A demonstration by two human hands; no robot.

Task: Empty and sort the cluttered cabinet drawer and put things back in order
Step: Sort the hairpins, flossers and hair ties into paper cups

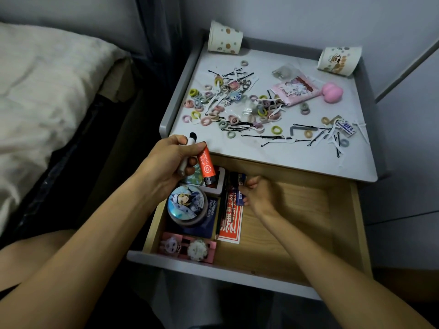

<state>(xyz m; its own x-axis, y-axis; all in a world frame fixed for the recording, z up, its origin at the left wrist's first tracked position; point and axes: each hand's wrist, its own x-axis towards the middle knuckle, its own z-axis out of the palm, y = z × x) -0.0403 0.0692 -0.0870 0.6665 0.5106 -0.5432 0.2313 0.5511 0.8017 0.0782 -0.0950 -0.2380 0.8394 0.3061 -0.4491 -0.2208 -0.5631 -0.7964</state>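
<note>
— Looking at the drawer (297, 222): where, and how?
— Lower centre, pulled open, pale wood, clutter packed along its left side.
— Hands?
— Left hand (169, 157) grips an orange lighter (207, 167) and a white stick (192, 140) above it; right hand (259, 193) inside, fingers curled, seemingly pinching a blue packet (240, 186).

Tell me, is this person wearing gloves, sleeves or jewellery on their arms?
No. The left hand and right hand are bare, with no gloves, rings or watch visible, and both forearms are uncovered, no sleeves in view.
</note>
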